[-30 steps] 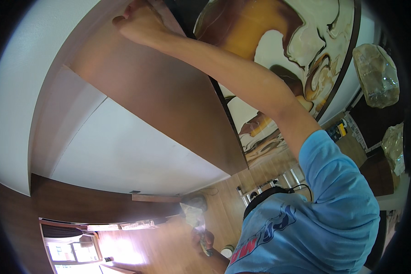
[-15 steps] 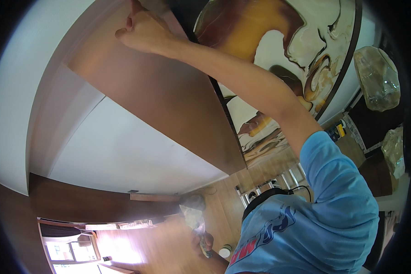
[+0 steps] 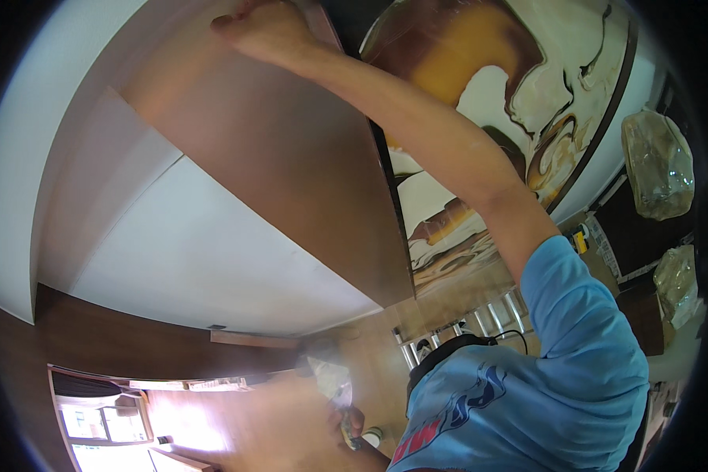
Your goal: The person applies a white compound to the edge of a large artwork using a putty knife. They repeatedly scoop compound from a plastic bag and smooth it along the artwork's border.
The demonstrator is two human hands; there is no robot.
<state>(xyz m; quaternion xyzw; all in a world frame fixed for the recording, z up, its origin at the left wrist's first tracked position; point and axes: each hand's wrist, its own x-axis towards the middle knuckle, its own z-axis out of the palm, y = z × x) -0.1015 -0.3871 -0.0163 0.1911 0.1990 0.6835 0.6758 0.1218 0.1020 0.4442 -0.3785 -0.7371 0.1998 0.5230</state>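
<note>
My right hand (image 3: pixel 266 33) is at the top edge of the view, against a tall brown panel (image 3: pixel 291 189). Its fingers are curled in, and their tips are partly cut off by the frame. Whatever they may pinch is too hidden to name. Low down, my left hand (image 3: pixel 357 422) is closed round the narrow yellow-green end of a pale, fan-shaped thing (image 3: pixel 332 381). That thing looks translucent and blurred, so its kind is unclear. A white panel (image 3: pixel 228 244) adjoins the brown one.
Beside the brown panel stands a glossy marbled panel (image 3: pixel 488 86). A metal ladder (image 3: pixel 492 316) is below me. Plastic-wrapped things (image 3: pixel 658 164) are at the right. A round tub (image 3: pixel 374 435) is near my left hand. A window (image 3: pixel 102 425) is lower left.
My right hand has moved slightly up and right, nearer the top edge. My left hand has shifted little and keeps its hold on the pale thing. The whole view has tilted slightly.
</note>
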